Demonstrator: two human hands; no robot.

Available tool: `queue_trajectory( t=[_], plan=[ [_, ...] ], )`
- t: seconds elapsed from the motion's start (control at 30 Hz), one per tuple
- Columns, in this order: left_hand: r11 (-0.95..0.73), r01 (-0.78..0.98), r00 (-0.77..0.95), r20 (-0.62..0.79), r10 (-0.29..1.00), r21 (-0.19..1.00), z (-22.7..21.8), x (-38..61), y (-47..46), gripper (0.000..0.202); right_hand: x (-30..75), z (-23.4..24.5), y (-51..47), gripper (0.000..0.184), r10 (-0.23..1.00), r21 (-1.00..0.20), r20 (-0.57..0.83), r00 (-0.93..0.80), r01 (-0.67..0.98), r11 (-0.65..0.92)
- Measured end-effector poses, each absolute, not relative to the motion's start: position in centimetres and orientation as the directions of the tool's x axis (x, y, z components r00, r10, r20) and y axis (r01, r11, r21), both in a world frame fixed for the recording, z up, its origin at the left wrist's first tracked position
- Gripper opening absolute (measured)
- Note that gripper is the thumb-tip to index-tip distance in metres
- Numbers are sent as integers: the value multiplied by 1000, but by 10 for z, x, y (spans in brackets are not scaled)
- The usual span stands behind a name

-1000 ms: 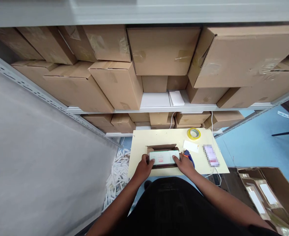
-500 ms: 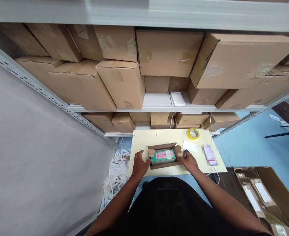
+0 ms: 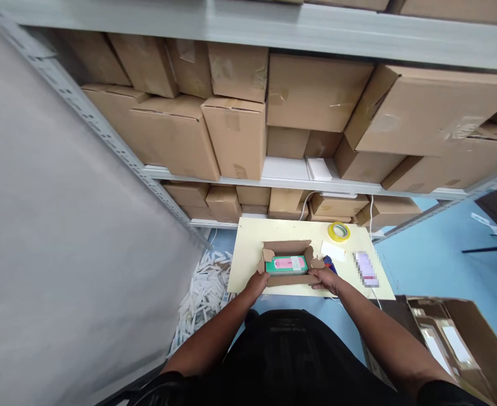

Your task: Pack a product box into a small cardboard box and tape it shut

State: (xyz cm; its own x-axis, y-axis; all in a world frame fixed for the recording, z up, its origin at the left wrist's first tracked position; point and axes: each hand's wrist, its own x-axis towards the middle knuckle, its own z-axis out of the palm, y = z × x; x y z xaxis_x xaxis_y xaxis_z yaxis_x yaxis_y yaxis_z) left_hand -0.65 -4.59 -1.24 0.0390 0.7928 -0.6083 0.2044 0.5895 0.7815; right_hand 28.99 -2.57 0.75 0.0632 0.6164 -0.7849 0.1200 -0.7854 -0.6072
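Observation:
An open cardboard box (image 3: 288, 280) lies on the small cream table, its flaps standing up. Inside rests a green-and-pink product box (image 3: 287, 264) with a pale label. My left hand (image 3: 257, 283) is closed on the cardboard box's near left corner. At the near right corner, my right hand (image 3: 326, 278) grips the same box, fingers on its wall and flap. A blue tool (image 3: 329, 264), perhaps a tape dispenser, sits just behind my right hand and is partly hidden by it.
On the table (image 3: 248, 248) are a yellow tape roll (image 3: 338, 232), a white card (image 3: 333, 251) and a blurred-out phone (image 3: 365, 269). Shelves behind carry several cartons (image 3: 234, 138). White scraps (image 3: 202, 290) cover the floor at left; a large open carton (image 3: 472, 338) stands at right.
My hands have shifted their hold to the cardboard box's near corners, and its flaps stand differently. More of the blue tool shows by my right hand. The camera view has shifted.

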Motion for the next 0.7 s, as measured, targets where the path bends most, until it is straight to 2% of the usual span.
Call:
queue_trajectory(
  t=[0.1,0.27,0.4,0.53,0.7],
  plan=[
    [560,234,-39,-567,823,795,7,-14,-72,31,287,23,-25,39,718,-674,-695,31,319,-666],
    [562,320,-261,-499,826,763,47,-16,-148,35,269,49,-28,41,835,-715,-544,-81,565,-411],
    [607,282,-475,-442,761,743,72,-6,-214,36,251,62,-45,38,819,-767,-493,-294,592,-249],
    [645,201,-609,-421,672,737,88,16,-275,34,240,71,-67,35,776,-774,-468,-422,620,-129],
    [585,53,-727,-370,578,809,105,40,-351,34,211,83,-94,40,682,-758,-455,-573,651,41]
  ],
)
